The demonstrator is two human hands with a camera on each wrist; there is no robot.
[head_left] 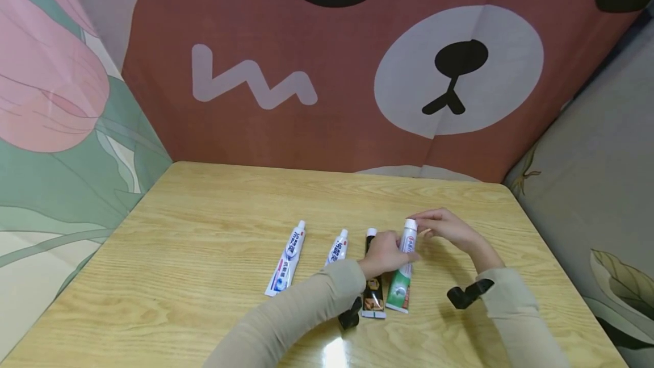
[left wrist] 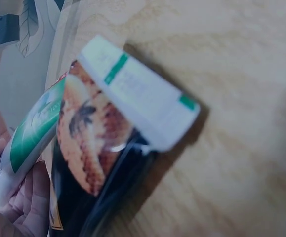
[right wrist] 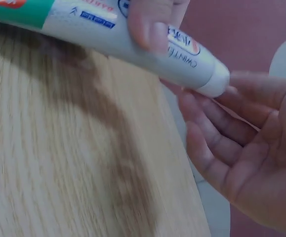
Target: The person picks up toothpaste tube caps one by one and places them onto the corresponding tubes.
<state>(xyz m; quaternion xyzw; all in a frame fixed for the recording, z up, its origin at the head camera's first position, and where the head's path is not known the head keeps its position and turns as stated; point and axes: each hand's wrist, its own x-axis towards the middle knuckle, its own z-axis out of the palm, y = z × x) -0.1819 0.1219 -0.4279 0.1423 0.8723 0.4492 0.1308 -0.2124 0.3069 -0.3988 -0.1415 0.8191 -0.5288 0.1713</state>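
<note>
My left hand point(head_left: 384, 254) grips a white and green toothpaste tube point(head_left: 401, 287), its thumb lying across the white upper half. The tube leans with its capped end up and away from me. At that end, the fingers and thumb of my right hand point(head_left: 451, 229) close about the white cap point(right wrist: 215, 79), palm showing in the right wrist view. Under my left wrist a black toothpaste tube point(head_left: 374, 301) with a brown picture lies on the table, partly hidden. Its white crimped end point(left wrist: 138, 94) looms large in the left wrist view.
Left of the black tube lie two white and blue toothpaste tubes, one point(head_left: 338, 247) partly covered by my left sleeve and one point(head_left: 287, 260) farther left. The wooden table point(head_left: 204, 226) backs onto a printed cloth point(head_left: 245, 135). Black wrist-camera mounts point(head_left: 467, 293) stick out from the sleeves.
</note>
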